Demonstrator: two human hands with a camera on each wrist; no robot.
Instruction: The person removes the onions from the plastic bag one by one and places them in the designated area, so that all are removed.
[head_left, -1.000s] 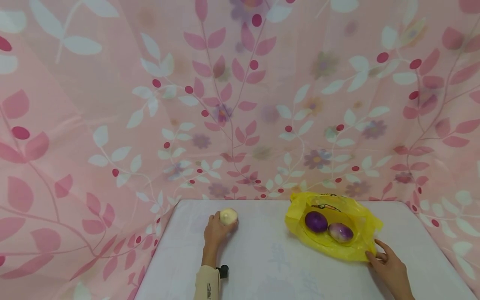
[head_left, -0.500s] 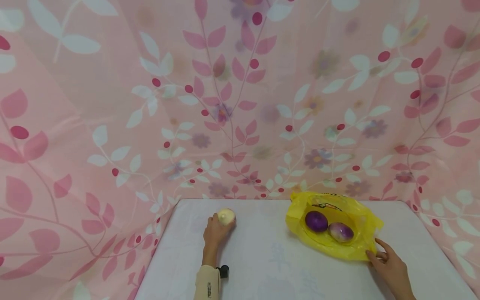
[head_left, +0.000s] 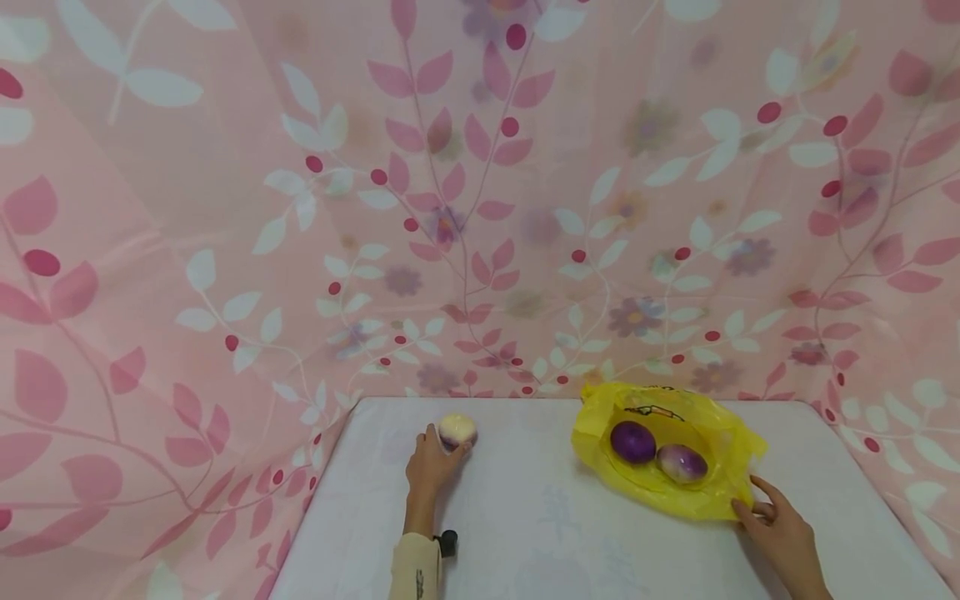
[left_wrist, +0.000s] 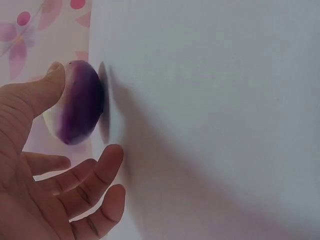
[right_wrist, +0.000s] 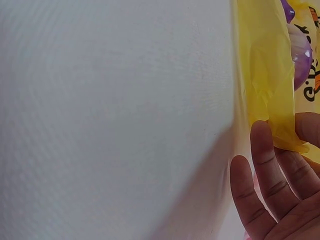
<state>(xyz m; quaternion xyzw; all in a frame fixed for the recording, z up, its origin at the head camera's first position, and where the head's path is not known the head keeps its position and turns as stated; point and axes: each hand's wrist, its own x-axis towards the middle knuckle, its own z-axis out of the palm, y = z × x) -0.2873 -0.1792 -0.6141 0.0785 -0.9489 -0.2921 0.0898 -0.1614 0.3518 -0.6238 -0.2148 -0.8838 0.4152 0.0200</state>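
Observation:
A round white-and-purple vegetable (head_left: 457,432), like an onion or turnip, rests on the table at the left. My left hand (head_left: 433,467) is beside its near side. In the left wrist view the thumb touches or nearly touches the vegetable (left_wrist: 81,105), while the loosely bent fingers are spread apart below it. At the right lies an open yellow plastic bag (head_left: 600,467). Inside it show a dark purple round vegetable (head_left: 632,442) and a purple-and-white one (head_left: 682,464). My right hand (head_left: 780,529) pinches the near right edge of the bag between thumb and fingers.
A white-covered table (head_left: 517,500) carries everything. Behind it and along both sides hangs a pink floral curtain (head_left: 465,208). White tabletop separates the single vegetable from the bag.
The vegetable by my left hand has shifted slightly and tipped, so purple now shows along its lower side; the left fingers have loosened around it. My right hand and the bag stay put.

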